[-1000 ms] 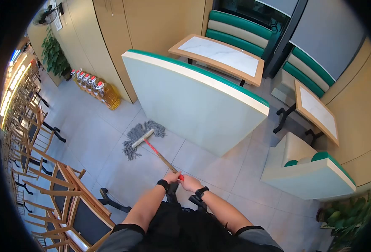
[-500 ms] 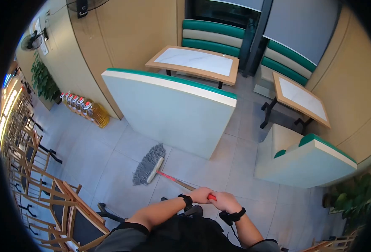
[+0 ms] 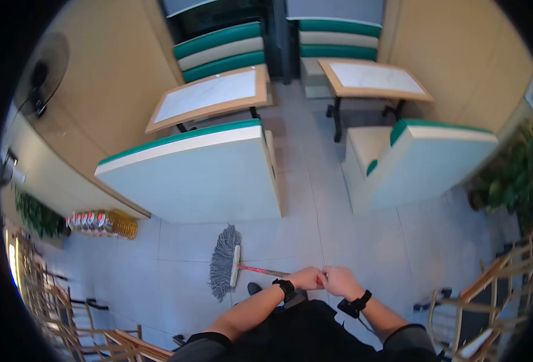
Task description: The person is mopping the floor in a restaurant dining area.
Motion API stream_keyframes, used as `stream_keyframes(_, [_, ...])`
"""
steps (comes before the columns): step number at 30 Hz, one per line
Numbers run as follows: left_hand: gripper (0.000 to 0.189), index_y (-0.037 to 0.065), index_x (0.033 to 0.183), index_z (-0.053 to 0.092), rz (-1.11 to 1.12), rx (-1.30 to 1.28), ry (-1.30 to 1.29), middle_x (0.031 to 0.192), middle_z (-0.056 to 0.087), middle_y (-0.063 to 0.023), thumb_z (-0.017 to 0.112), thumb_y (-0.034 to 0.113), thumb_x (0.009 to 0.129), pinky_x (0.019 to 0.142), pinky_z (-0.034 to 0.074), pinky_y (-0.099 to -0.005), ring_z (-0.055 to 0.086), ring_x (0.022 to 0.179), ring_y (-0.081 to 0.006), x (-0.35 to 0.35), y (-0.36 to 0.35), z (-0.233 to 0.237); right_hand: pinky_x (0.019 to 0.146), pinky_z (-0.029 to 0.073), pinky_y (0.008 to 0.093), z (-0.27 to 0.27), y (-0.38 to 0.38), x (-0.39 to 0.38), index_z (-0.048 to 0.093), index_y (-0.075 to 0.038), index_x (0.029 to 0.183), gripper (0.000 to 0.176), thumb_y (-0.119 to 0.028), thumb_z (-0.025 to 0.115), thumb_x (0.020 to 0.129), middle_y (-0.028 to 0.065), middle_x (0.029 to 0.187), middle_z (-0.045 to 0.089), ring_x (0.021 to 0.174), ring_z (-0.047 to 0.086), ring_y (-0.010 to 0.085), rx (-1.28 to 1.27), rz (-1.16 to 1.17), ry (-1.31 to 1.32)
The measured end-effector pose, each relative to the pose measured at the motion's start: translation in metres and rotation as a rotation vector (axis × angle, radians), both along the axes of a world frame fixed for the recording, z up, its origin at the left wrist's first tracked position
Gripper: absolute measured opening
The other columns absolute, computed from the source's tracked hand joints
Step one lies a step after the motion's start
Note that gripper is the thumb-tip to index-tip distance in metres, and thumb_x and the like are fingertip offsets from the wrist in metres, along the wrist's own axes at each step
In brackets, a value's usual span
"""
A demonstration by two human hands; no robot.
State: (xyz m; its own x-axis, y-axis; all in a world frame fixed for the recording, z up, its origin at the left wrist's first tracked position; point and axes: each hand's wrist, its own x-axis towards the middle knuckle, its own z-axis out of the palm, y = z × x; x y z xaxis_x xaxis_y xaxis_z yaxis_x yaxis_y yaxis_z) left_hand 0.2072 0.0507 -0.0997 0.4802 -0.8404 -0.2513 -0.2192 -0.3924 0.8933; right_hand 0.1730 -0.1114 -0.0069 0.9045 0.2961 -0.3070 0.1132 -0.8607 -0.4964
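Observation:
A string mop with a grey head (image 3: 223, 265) lies flat on the tiled floor, its strands spread to the left of a white clamp (image 3: 235, 265). From the clamp, a red and brown handle (image 3: 260, 271) runs right toward me. My left hand (image 3: 306, 278) is closed around the handle. Just beside it, my right hand (image 3: 340, 282) grips the red end of the same handle, the knuckles nearly touching my left. Dark bands circle both wrists. One dark shoe (image 3: 254, 288) shows below the handle.
A booth back (image 3: 194, 175) stands just beyond the mop, with a second booth (image 3: 423, 163) at the right. Oil bottles (image 3: 103, 224) line the left wall. Stacked chairs (image 3: 484, 301) are at lower right, more chairs (image 3: 109, 344) at lower left. A passage (image 3: 300, 151) runs between the booths.
My view has swung right, so the booths and bottles sit further left. Both hands keep hold of the mop handle. The mop head now points more directly left of me.

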Motion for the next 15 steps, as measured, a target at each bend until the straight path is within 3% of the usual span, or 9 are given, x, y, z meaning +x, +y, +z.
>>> stream_keyframes(3, [0.023, 0.008, 0.083, 0.069, 0.062, -0.023, 0.068, 0.083, 0.068, -0.0166, 0.069, 0.030, 0.076, 0.071, 0.050, -0.0397, 0.064, 0.076, -0.0357, 0.004, 0.001, 0.007, 0.063, 0.048, 0.0500, 0.000, 0.003, 0.002, 0.063, -0.007, 0.080, 0.025, -0.028, 0.053, 0.090, 0.0187, 0.073, 0.063, 0.071, 0.061, 0.0404, 0.054, -0.027, -0.063])
stream_keyframes(5, [0.017, 0.007, 0.081, 0.068, 0.096, 0.028, 0.027, 0.077, 0.067, -0.0154, 0.071, 0.021, 0.072, 0.069, 0.051, -0.0379, 0.063, 0.072, -0.0329, 0.011, 0.002, 0.002, 0.063, 0.048, 0.0503, -0.002, 0.006, 0.009, 0.062, -0.007, 0.080, 0.024, -0.027, 0.053, 0.090, 0.0188, 0.072, 0.063, 0.071, 0.061, 0.0407, 0.029, -0.048, -0.068])
stream_keyframes(11, [0.028, 0.009, 0.092, 0.067, 0.119, 0.046, -0.032, 0.083, 0.067, -0.0201, 0.069, 0.031, 0.075, 0.075, 0.050, -0.0439, 0.063, 0.081, -0.0384, 0.036, 0.013, 0.006, 0.064, 0.047, 0.0505, 0.007, 0.022, 0.039, 0.061, -0.006, 0.078, 0.021, -0.022, 0.052, 0.089, 0.0193, 0.073, 0.063, 0.071, 0.060, 0.0416, -0.046, -0.048, -0.088])
stream_keyframes(15, [0.029, 0.007, 0.092, 0.067, 0.217, 0.056, -0.046, 0.084, 0.067, -0.0206, 0.069, 0.030, 0.075, 0.075, 0.050, -0.0440, 0.063, 0.082, -0.0383, 0.056, 0.034, 0.013, 0.065, 0.047, 0.0493, 0.012, 0.044, 0.071, 0.062, -0.006, 0.079, 0.020, -0.020, 0.051, 0.089, 0.0180, 0.074, 0.063, 0.072, 0.060, 0.0405, -0.049, -0.014, -0.110])
